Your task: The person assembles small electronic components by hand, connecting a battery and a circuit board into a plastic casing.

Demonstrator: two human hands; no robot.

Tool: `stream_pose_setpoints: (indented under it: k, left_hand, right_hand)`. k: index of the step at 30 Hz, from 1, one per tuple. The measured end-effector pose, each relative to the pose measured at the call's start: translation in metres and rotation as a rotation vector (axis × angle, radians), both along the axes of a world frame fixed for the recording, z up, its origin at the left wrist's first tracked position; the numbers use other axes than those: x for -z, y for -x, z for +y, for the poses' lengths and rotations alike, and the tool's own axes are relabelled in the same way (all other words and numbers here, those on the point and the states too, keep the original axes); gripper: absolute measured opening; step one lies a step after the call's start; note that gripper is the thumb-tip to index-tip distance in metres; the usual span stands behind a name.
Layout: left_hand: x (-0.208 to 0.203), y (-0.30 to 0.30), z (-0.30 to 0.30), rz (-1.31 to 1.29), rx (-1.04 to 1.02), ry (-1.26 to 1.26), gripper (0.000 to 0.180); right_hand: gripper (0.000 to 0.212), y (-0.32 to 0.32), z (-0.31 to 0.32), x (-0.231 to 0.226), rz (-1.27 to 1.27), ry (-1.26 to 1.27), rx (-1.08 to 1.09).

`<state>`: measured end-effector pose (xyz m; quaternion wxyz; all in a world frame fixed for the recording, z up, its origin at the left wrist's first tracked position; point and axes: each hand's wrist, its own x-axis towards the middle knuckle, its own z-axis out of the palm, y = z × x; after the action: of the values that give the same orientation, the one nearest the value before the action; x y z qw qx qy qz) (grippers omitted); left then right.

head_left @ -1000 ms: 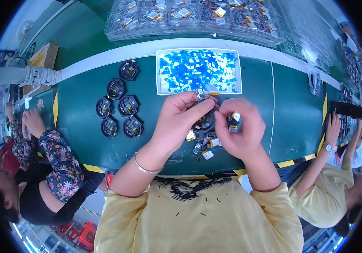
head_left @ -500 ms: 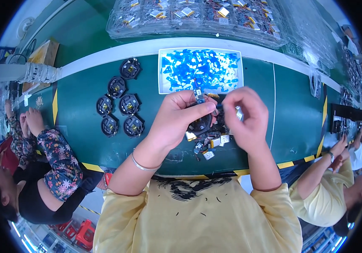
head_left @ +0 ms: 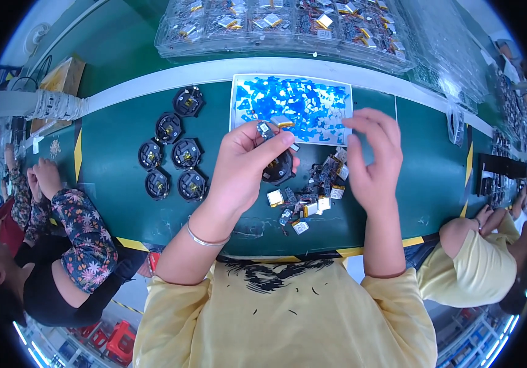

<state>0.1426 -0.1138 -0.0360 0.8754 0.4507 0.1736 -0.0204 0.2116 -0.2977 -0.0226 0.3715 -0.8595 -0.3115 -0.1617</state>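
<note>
Now right hand (head_left: 375, 164) farther from black housing (head_left: 280, 170)

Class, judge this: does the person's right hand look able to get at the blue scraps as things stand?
Probably yes: the right hand looks empty and open at the right edge of the white tray, and nothing visible blocks its way to the nearest blue scraps.
</note>
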Motion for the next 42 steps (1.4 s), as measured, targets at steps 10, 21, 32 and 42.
stream_pose_setpoints:
  k: [10,21,32,42]
  left_hand:
    - [-0.012,0.002,-0.003,0.015,0.117,0.09,0.016]
    - [-0.017,0.01,-0.013,-0.029,0.213,0.004,0.025]
    - [-0.018,0.014,-0.015,-0.146,0.152,-0.085,0.025]
    - [-0.012,0.014,-0.019,-0.152,0.047,-0.012,0.031]
  right_hand:
    - [0.014,0.03,0.018,0.002,0.371,-0.327,-0.106]
    - [0.018,0.032,0.023,0.001,-0.015,-0.183,-0.09]
    - [0.018,0.027,0.026,0.004,-0.051,-0.156,-0.138]
    - [0.005,0.027,0.02,0.01,0.989,-0.704,-0.231]
